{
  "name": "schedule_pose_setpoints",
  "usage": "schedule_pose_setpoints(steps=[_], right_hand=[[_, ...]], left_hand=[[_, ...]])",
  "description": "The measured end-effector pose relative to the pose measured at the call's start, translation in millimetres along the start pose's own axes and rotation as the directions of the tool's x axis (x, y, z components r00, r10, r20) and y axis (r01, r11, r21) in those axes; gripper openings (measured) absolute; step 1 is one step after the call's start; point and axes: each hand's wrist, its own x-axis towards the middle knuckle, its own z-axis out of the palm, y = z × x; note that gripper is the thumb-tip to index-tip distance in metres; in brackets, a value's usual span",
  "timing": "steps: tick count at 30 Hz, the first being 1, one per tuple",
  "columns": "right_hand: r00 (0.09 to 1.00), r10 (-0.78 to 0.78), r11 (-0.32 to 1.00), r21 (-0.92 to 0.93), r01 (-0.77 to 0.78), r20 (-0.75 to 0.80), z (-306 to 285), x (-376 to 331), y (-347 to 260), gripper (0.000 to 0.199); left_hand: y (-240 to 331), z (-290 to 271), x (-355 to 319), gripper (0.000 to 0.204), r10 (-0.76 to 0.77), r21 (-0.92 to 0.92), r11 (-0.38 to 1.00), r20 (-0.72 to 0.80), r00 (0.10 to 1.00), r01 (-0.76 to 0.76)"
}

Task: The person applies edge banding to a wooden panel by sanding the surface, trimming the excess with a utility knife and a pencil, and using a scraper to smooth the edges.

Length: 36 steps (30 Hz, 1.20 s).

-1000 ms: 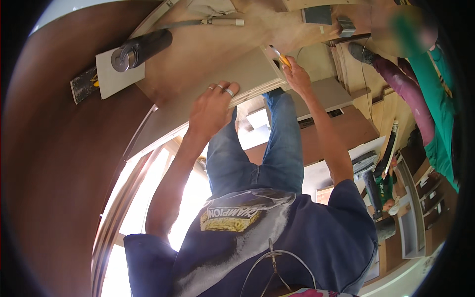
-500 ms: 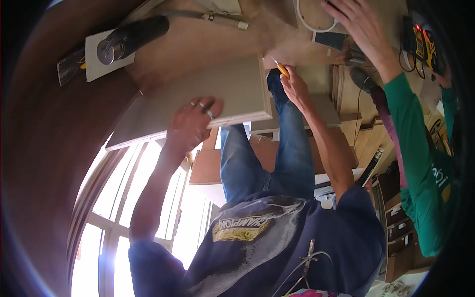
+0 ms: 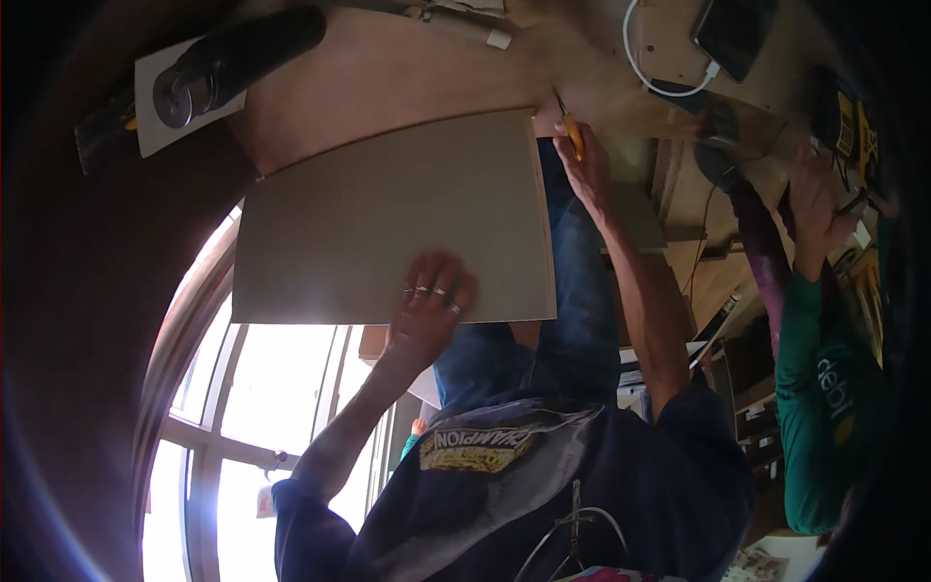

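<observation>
Firstly, at far left, a dark bottle (image 3: 254,53) is seen lying across a pale board (image 3: 150,134) on the counter (image 3: 364,73). Next, a flat grey panel (image 3: 388,213) is placed at the counter's edge, its near part held out above the person's jeans (image 3: 580,281). It is judged stiff, fairly light and somewhat slippery; its corners could be chipped, so it is best grasped by opposite edges. Close to the near edge, its face is touched by the left hand (image 3: 434,301), fingers bent; whether the edge is clamped cannot be told. Past the right edge, an orange-handled knife (image 3: 575,140) is gripped by the closed fingers of the right hand (image 3: 588,179). Farther right, a co-worker's hand (image 3: 815,209) and green sleeve (image 3: 803,388) are seen
</observation>
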Motion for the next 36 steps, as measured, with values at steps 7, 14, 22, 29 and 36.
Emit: schedule_pose_setpoints(steps=[7,14,22,29,36], right_hand=[[0.985,-0.145,0.989,0.038,0.142,0.092,4.2,56.0,-32.0,0.037],[0.951,-0.081,0.956,-0.245,0.159,0.299,9.7,71.4,-60.7,0.038],[0.948,-0.008,0.849,-0.499,0.175,0.319,17.2,79.4,-73.6,0.041],[0.981,0.016,0.941,-0.336,0.050,0.191,14.7,75.5,-41.6,0.045],[0.999,-0.024,0.982,-0.189,0.028,0.023,-19.3,35.1,-24.9,0.039]], left_hand=[[-1.1,76.3,-28.4,0.057,-0.015,-0.024,1.000,-0.025,1.000,0.014],[-4.2,98.1,-33.4,0.060,0.004,-0.018,1.000,-0.073,0.997,-0.005],[-9.1,131.2,-39.6,0.062,0.000,-0.051,0.999,-0.089,0.996,-0.005],[-11.7,131.0,-37.8,0.054,0.028,-0.029,0.999,-0.142,0.989,-0.032],[-13.8,19.8,-10.7,0.043,0.009,-0.115,0.993,-0.090,0.996,-0.019]])
